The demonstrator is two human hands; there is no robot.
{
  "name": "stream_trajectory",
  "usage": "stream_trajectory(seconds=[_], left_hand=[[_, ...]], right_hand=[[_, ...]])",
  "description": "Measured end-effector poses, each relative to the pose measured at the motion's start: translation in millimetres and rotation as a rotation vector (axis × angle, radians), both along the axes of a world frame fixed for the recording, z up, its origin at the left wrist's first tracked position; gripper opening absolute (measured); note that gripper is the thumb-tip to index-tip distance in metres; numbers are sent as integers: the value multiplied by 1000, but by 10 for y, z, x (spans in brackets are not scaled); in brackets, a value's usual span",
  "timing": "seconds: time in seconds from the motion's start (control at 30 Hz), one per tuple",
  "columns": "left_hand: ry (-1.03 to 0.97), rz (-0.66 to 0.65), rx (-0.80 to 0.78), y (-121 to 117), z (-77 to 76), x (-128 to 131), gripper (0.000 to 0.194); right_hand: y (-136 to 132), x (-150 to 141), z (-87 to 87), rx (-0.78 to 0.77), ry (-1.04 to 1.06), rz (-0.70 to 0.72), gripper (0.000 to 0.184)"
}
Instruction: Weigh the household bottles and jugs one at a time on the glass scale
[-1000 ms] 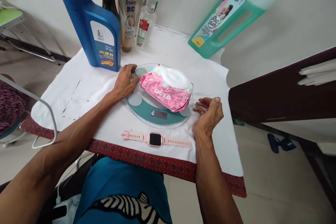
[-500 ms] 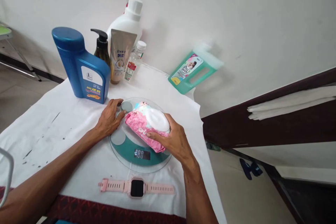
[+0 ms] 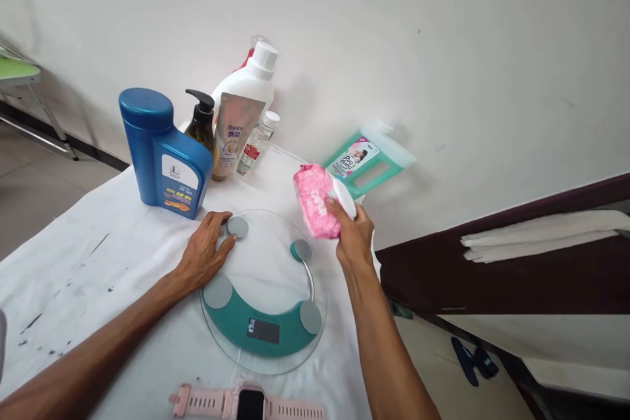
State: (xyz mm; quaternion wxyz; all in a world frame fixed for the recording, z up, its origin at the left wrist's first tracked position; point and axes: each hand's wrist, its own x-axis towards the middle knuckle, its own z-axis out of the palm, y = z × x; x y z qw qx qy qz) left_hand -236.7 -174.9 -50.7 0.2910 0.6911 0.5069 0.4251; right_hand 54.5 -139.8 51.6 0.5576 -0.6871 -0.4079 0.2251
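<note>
My right hand (image 3: 357,230) grips a pink pack of wet wipes (image 3: 317,202) with a white lid, held up in front of the green Pao dudu bottle (image 3: 367,161). Below and to the left lies a round glass scale (image 3: 263,335) with a green band, grey discs and a small display. My left hand (image 3: 207,246) rests at the scale's left edge, fingers apart, close to the upper left disc. A pink smartwatch (image 3: 250,401) lies flat in front of the scale, cut off by the lower frame edge.
Behind the left hand stand a blue jug (image 3: 165,157), a black pump bottle (image 3: 201,121), a Rejoice tube (image 3: 235,134), a small clear bottle (image 3: 256,144) and a large white bottle (image 3: 246,82). The wall rises directly behind the white-clothed table (image 3: 98,256).
My right hand has lifted the wipes pack off the scale and carried it up and right. The display no longer shows its earlier large digits. My left hand stays at the scale's edge.
</note>
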Motion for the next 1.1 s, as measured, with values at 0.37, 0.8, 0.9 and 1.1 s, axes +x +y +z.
stream_trajectory(seconds=[0.37,0.8,0.9,1.1], left_hand=[[-76,30,-8,-76,60,82,40],[-81,-6,-60,-39,172,37,39],[-92,-18,-48,-41,161,33,38],[-96,1,-35,-47,115,47,36]], right_hand=[[1950,-265,-409,-235,-371,-408,69],[1829,-843,-119,316,-185,301,64],[1871,-1088,-25,336,-107,349,64],[1902,-1310,-7,367,-109,428,53]])
